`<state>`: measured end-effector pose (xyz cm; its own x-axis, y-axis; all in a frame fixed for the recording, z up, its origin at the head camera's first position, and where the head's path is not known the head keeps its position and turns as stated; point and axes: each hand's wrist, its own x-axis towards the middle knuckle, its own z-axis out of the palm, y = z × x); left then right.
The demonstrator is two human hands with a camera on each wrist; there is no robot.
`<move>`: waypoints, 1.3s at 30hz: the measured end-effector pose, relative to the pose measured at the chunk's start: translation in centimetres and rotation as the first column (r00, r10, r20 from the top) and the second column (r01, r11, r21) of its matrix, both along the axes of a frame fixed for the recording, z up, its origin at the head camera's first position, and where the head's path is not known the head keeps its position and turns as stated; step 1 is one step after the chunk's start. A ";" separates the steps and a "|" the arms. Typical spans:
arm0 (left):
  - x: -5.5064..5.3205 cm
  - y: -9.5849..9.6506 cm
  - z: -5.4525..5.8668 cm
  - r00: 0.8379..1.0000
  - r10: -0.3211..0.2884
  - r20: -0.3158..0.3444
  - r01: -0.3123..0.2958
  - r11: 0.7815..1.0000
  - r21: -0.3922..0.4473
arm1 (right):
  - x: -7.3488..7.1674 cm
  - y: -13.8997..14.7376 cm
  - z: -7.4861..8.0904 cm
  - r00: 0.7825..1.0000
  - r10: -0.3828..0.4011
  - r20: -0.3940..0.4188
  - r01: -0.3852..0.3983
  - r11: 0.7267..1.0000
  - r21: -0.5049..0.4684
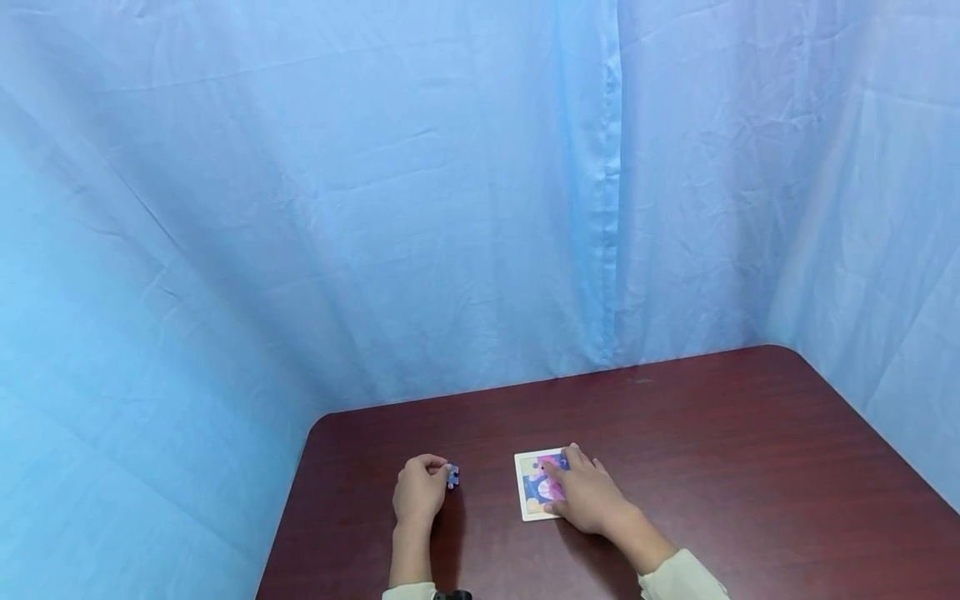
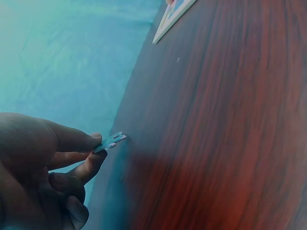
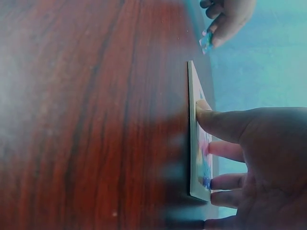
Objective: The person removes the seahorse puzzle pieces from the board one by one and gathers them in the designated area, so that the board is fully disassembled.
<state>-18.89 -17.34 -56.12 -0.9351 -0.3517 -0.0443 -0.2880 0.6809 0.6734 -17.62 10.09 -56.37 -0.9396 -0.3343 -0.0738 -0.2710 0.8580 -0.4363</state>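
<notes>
l hand (image 1: 418,493) pinches small blue jigsaw pc (image 1: 453,477); r hand (image 1: 589,493), fingers apart, rests on sq white-rimmed multicol puzzle board (image 1: 536,490) on dk-red wood-grain table (image 1: 750,475).

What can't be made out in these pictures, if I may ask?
- Head view: right side of the white-framed puzzle, hidden by the right grip.
- Head view: print on the jigsaw piece, too small, partly covered by the left grip.
- Left wrist view: most of the puzzle, cut off by the top edge.
- Right wrist view: the puzzle's print, blurred, slanted, partly behind the right grip.
</notes>
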 end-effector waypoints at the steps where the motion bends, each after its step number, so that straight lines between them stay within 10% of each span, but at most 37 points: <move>1: 0.0 -0.3 0.0 1.000 0.001 0.001 -0.001 1.000 -0.001 | 0.0 0.0 0.0 1.000 -0.001 -0.001 0.001 1.000 0.002; 39: 0.2 -1.6 -0.9 0.997 0.066 0.034 -0.064 0.997 -0.044 | -0.1 0.2 -0.5 0.999 0.008 -0.031 -0.007 1.000 0.015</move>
<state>-18.66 -18.99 -57.05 -0.9083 -0.4140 -0.0603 -0.3557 0.6882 0.6324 -17.73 10.26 -56.90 -0.9389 -0.3406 -0.0498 -0.2907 0.8622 -0.4148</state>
